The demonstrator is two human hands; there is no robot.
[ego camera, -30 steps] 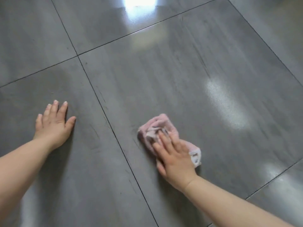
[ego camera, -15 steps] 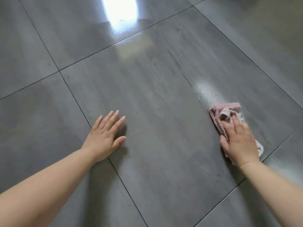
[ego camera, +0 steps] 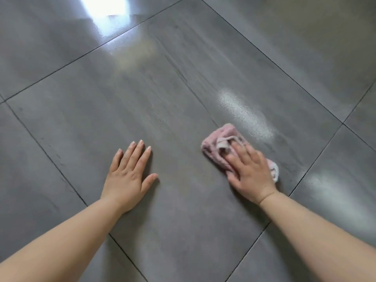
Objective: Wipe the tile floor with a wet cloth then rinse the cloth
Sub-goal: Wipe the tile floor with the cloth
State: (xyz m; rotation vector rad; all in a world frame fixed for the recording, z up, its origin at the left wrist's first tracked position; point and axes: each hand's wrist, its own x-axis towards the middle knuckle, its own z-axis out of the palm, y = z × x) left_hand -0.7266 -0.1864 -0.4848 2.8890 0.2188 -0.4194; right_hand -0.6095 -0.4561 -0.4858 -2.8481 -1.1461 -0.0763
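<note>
A crumpled pink cloth point(ego camera: 217, 144) lies on the grey tile floor point(ego camera: 142, 98), right of centre. My right hand point(ego camera: 251, 171) presses flat on top of it, fingers spread over the cloth, covering its near half. A bit of the cloth shows past the hand's right side. My left hand point(ego camera: 130, 174) rests palm down on the same large tile, to the left of the cloth, fingers apart and holding nothing. A wet shiny streak point(ego camera: 244, 112) lies just beyond the cloth.
Dark grout lines point(ego camera: 61, 171) cross the floor between large tiles. Bright window glare point(ego camera: 103, 9) reflects at the top. Another shiny wet patch point(ego camera: 325, 186) sits on the tile to the right.
My right hand slid the cloth to the right across the tile, then a little back to the left. My left hand shifted right onto the same tile.
</note>
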